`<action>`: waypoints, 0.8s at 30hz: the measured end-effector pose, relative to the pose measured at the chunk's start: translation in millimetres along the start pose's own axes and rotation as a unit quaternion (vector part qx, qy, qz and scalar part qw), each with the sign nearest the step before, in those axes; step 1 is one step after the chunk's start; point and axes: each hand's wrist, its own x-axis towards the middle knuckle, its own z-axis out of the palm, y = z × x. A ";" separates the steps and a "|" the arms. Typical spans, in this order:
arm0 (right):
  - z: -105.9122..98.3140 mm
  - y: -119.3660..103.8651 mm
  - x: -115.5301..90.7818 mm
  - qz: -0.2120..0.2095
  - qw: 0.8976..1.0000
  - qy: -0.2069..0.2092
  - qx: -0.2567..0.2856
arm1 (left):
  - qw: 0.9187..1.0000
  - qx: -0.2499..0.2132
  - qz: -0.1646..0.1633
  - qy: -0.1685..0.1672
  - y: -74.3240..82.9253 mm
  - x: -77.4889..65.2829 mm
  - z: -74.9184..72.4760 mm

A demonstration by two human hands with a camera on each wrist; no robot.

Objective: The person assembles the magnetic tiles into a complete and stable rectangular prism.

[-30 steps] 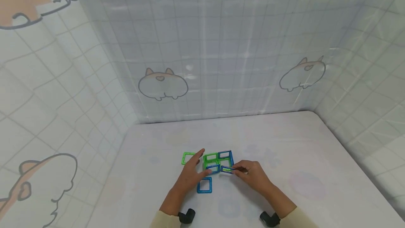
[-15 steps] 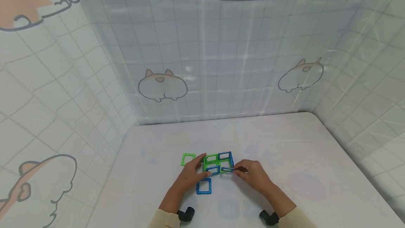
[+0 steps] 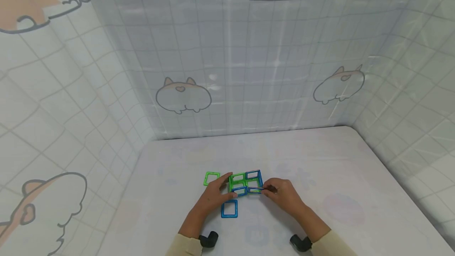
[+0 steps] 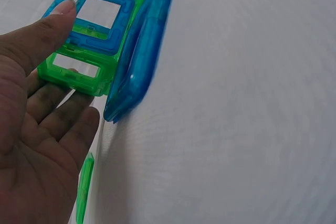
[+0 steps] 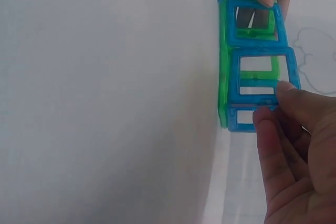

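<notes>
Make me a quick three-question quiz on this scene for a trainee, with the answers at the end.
1. True or false: in the head view, the loose green frame touches the loose blue frame.

2. Multiple choice: the right hand pinches a panel of the structure. What colour is that panel?
A) green
B) blue
C) red

3. Fill the gap: in the head view, the hand nearest the loose blue frame is the ____ hand.

Key:
1. False; they lie apart.
2. B.
3. Left: the left hand.

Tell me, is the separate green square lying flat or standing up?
Flat: the left wrist view shows the green square edge-on, low against the table.
</notes>
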 end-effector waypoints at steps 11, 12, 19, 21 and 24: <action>3.8 4.4 3.3 0.008 1.000 0.006 0.017 | 1.000 -0.003 0.000 -0.005 -1.0 0.0 -1.5; 3.9 4.9 3.8 0.011 1.000 0.006 0.020 | 1.000 -0.003 -0.001 -0.005 -1.3 0.2 -1.6; 3.3 10.3 6.1 0.018 0.999 0.005 0.038 | 1.000 -0.018 0.009 -0.015 -3.6 0.3 -3.1; 1.7 11.1 6.6 0.017 0.999 -0.008 0.030 | 1.000 -0.021 0.014 -0.018 -4.1 0.2 -3.5; -2.9 12.1 8.6 -0.002 0.999 -0.049 0.000 | 0.999 -0.019 0.011 -0.024 -4.3 -0.1 -3.7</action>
